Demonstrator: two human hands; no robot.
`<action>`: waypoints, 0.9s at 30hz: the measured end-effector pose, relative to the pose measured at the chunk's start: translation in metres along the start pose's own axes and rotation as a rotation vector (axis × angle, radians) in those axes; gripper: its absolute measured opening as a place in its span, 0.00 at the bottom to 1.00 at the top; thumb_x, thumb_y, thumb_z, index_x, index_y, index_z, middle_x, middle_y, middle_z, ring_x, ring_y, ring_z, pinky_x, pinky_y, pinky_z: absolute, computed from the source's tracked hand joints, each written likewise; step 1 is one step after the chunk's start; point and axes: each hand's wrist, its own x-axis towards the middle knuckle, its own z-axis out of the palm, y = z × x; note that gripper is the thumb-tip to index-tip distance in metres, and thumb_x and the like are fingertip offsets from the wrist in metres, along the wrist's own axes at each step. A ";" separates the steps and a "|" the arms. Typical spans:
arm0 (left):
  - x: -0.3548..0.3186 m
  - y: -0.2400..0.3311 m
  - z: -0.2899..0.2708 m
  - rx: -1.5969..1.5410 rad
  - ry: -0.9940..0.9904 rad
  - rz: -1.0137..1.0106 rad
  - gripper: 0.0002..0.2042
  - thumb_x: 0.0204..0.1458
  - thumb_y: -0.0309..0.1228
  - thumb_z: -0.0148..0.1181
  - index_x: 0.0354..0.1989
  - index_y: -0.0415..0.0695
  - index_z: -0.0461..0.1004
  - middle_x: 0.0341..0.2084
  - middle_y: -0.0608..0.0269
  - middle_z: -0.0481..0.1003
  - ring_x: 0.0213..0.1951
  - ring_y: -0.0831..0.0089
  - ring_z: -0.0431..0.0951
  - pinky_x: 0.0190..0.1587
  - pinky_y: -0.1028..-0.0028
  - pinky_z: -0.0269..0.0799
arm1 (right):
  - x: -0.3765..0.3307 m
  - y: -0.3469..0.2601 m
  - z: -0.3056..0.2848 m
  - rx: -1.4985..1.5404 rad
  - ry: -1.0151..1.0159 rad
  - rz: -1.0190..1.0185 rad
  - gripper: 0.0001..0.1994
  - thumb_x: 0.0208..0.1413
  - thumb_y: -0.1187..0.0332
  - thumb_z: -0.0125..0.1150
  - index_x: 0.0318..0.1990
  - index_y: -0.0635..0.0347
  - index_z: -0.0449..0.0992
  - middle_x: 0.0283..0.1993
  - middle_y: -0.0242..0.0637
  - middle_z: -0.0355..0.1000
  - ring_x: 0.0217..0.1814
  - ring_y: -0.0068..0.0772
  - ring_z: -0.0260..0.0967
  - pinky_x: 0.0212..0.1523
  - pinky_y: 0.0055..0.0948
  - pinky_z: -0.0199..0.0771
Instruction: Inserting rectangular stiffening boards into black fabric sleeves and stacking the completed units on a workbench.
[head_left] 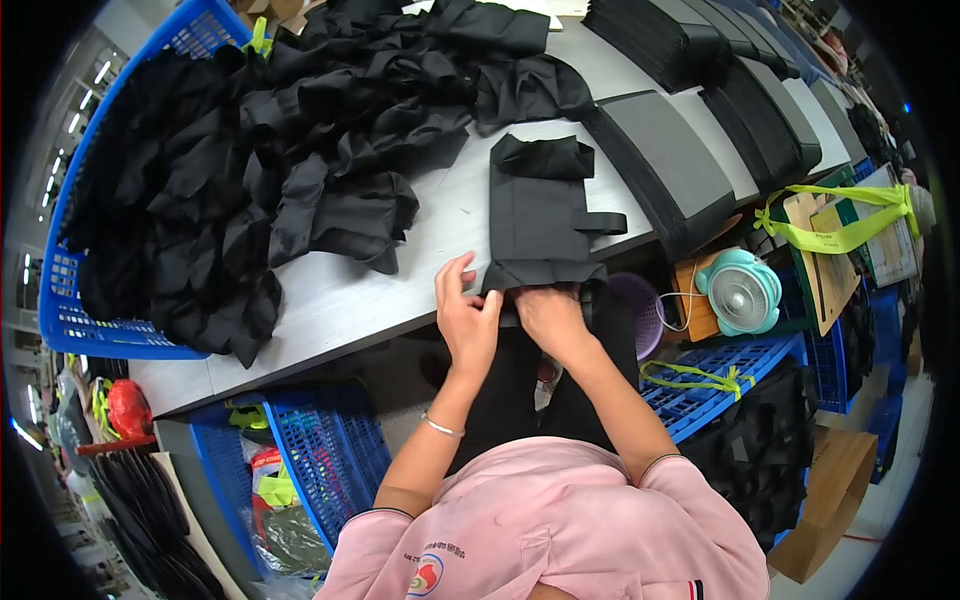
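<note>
A black fabric bag [535, 218] lies flat near the table's front edge, its strap loop [603, 223] sticking out to the right. My right hand [552, 318] reaches into the bag's near end, and the cloth hides its fingers. At the bag's near left corner is my left hand [468, 318], its fingers apart and its thumb close against the cloth edge. Whether the thumb presses on the fabric is hard to tell. Left of the bag spreads a large heap of crumpled black fabric pieces [340, 130].
Neat stacks of flat black pieces [665, 150] line the table's right side. A blue basket [75, 322] holds part of the heap at left. Beside my right arm are a teal fan [740, 290], a purple bin [637, 310] and a blue crate [720, 365]. Another blue crate [335, 470] stands below left.
</note>
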 end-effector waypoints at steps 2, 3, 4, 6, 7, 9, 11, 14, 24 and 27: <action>0.004 -0.007 0.003 -0.057 -0.065 -0.050 0.18 0.45 0.15 0.60 0.47 0.39 0.75 0.38 0.59 0.76 0.29 0.75 0.76 0.32 0.76 0.73 | 0.001 -0.003 0.006 0.032 0.111 0.007 0.15 0.57 0.62 0.56 0.48 0.57 0.79 0.53 0.49 0.72 0.59 0.51 0.66 0.60 0.65 0.56; -0.002 -0.007 0.002 -0.109 -0.113 -0.081 0.14 0.45 0.15 0.61 0.42 0.38 0.76 0.34 0.60 0.75 0.27 0.76 0.75 0.31 0.77 0.72 | 0.001 0.003 0.010 0.033 0.114 0.013 0.15 0.57 0.62 0.56 0.48 0.57 0.79 0.53 0.49 0.72 0.59 0.51 0.66 0.60 0.65 0.56; -0.009 -0.003 0.000 -0.162 -0.171 -0.113 0.10 0.45 0.15 0.61 0.37 0.37 0.76 0.30 0.62 0.75 0.25 0.78 0.74 0.30 0.77 0.71 | -0.001 0.015 0.014 0.156 0.130 0.002 0.14 0.56 0.62 0.57 0.45 0.58 0.79 0.51 0.49 0.74 0.57 0.51 0.68 0.59 0.65 0.57; -0.030 0.021 -0.009 -0.228 -0.333 -0.196 0.05 0.51 0.17 0.64 0.31 0.38 0.74 0.26 0.65 0.72 0.23 0.85 0.70 0.26 0.82 0.66 | 0.005 0.023 0.006 0.281 0.152 0.012 0.13 0.56 0.61 0.58 0.43 0.59 0.80 0.48 0.49 0.75 0.55 0.51 0.69 0.58 0.64 0.58; -0.039 0.023 -0.017 -0.205 -0.306 -0.093 0.05 0.51 0.17 0.65 0.31 0.38 0.74 0.26 0.65 0.72 0.22 0.85 0.69 0.25 0.82 0.65 | 0.017 0.018 -0.014 0.215 -0.038 0.112 0.12 0.55 0.61 0.58 0.40 0.59 0.80 0.43 0.48 0.76 0.52 0.51 0.70 0.57 0.64 0.59; -0.044 0.029 -0.022 -0.153 -0.261 0.091 0.06 0.50 0.16 0.66 0.31 0.40 0.74 0.26 0.67 0.72 0.21 0.85 0.68 0.22 0.83 0.62 | 0.020 0.021 -0.013 0.074 -0.109 0.199 0.11 0.56 0.61 0.57 0.35 0.58 0.80 0.32 0.43 0.77 0.44 0.49 0.73 0.54 0.62 0.62; -0.021 0.042 -0.022 -0.009 -0.246 0.328 0.09 0.46 0.17 0.68 0.32 0.41 0.76 0.29 0.63 0.75 0.26 0.76 0.73 0.28 0.78 0.68 | 0.022 0.011 -0.014 0.005 -0.042 0.153 0.11 0.57 0.61 0.56 0.35 0.57 0.80 0.33 0.42 0.77 0.44 0.48 0.73 0.53 0.62 0.62; 0.018 0.071 0.002 0.131 -0.302 0.657 0.15 0.40 0.22 0.70 0.40 0.44 0.80 0.42 0.60 0.76 0.43 0.62 0.74 0.46 0.67 0.71 | 0.019 0.005 -0.008 -0.050 0.087 -0.014 0.13 0.58 0.61 0.55 0.45 0.58 0.77 0.42 0.40 0.76 0.49 0.45 0.71 0.52 0.60 0.63; 0.020 0.048 0.074 0.307 -0.752 0.982 0.05 0.45 0.24 0.57 0.28 0.45 0.79 0.33 0.63 0.74 0.38 0.65 0.72 0.42 0.68 0.65 | 0.002 0.024 0.029 0.091 0.076 -0.113 0.17 0.61 0.64 0.53 0.55 0.62 0.70 0.53 0.47 0.69 0.58 0.45 0.66 0.56 0.42 0.68; 0.042 0.038 0.033 0.111 -0.793 0.800 0.07 0.43 0.21 0.61 0.32 0.43 0.80 0.34 0.61 0.76 0.39 0.63 0.75 0.42 0.66 0.70 | -0.003 0.047 0.001 0.125 -0.151 -0.280 0.14 0.61 0.67 0.53 0.51 0.63 0.73 0.47 0.46 0.72 0.53 0.45 0.70 0.51 0.39 0.70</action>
